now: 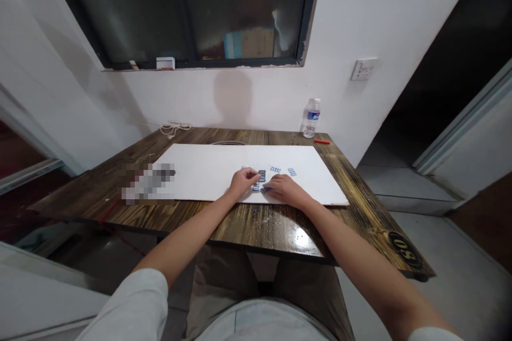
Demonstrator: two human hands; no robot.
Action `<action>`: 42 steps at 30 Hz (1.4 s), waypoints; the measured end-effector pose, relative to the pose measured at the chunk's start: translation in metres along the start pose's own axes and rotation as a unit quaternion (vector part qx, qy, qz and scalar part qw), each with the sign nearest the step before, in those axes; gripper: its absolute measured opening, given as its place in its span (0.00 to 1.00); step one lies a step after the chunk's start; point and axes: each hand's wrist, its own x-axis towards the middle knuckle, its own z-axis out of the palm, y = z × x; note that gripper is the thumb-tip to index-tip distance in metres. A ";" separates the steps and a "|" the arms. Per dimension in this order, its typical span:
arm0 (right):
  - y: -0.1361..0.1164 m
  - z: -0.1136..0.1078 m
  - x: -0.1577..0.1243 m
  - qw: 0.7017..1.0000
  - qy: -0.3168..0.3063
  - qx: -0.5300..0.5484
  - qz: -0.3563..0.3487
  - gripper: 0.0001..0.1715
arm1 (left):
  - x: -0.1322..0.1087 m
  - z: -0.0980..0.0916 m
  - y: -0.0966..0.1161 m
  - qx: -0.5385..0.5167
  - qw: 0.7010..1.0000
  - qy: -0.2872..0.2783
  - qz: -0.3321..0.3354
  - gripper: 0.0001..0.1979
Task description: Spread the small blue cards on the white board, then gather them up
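A white board (208, 170) lies flat on a wooden table (256, 226), with several small blue-and-white rectangular cards (275, 169) scattered near its middle. My left hand (243, 181) is curled just left of a small group of cards (259, 180), and I cannot tell whether it holds one. My right hand (286, 192) lies palm down, its fingertips at a darker card (264, 189). The hands nearly meet, and they partly hide the cards between them.
A blurred object (148, 184) lies at the board's left edge. A plastic water bottle (311, 118), a red pen (322, 141) and a white cable (175, 128) sit along the table's back edge by the wall. The table's front edge is close to my lap.
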 end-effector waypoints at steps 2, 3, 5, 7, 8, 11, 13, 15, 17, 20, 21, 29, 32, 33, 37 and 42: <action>-0.003 -0.003 0.001 1.000 -0.001 -0.008 -0.005 0.13 | 0.000 0.000 -0.001 0.002 1.000 0.000 -0.001 0.15; -0.004 -0.004 0.001 1.000 -0.001 -0.012 -0.008 0.12 | 0.000 0.000 -0.001 0.002 1.000 0.001 -0.003 0.15; -0.005 -0.005 0.002 1.000 -0.003 -0.018 -0.015 0.10 | 0.000 0.001 -0.001 0.001 1.000 0.004 -0.006 0.15; -0.006 -0.005 0.003 1.000 -0.005 -0.024 -0.017 0.10 | 0.000 0.001 0.000 0.000 1.000 0.005 -0.008 0.15; -0.006 -0.004 0.003 1.000 -0.006 -0.026 -0.017 0.10 | 0.000 0.001 0.000 0.000 1.000 0.005 -0.008 0.15; -0.006 -0.002 0.003 0.999 -0.005 -0.031 -0.014 0.11 | 0.000 0.001 0.001 0.001 1.000 0.005 -0.005 0.15; -0.006 -0.001 0.003 0.999 -0.006 -0.037 -0.012 0.11 | 0.000 0.001 0.001 0.000 1.000 0.003 -0.005 0.15; -0.006 -0.001 0.003 0.999 -0.007 -0.047 -0.013 0.11 | 0.000 0.001 0.001 0.001 1.000 0.005 -0.008 0.16; -0.007 -0.002 0.003 0.998 -0.008 -0.052 -0.015 0.12 | 0.000 0.001 0.002 0.002 1.000 0.008 -0.013 0.16; -0.007 -0.004 0.002 0.999 -0.014 -0.045 -0.022 0.15 | -0.001 0.001 0.005 -0.002 1.000 0.007 -0.017 0.16; -0.007 -0.005 0.002 0.999 -0.017 -0.038 -0.026 0.18 | -0.001 0.001 0.007 -0.003 1.000 0.008 -0.017 0.16; -0.015 -0.012 0.001 0.997 -0.011 0.019 -0.077 0.13 | -0.001 0.002 0.010 -0.011 1.000 0.012 -0.021 0.16; -0.018 -0.011 0.002 0.995 -0.002 0.038 -0.092 0.08 | -0.001 0.002 0.009 -0.015 1.000 0.010 -0.022 0.16; -0.019 -0.011 0.002 0.995 0.002 0.046 -0.093 0.10 | -0.001 0.002 0.009 -0.015 1.000 0.009 -0.021 0.16; -0.018 -0.008 0.003 0.994 0.042 0.063 -0.074 0.16 | -0.001 0.002 0.008 -0.015 1.000 0.007 -0.020 0.16; -0.015 -0.007 0.003 0.989 0.133 0.046 -0.047 0.16 | -0.001 0.001 0.008 -0.014 1.000 -0.002 -0.025 0.17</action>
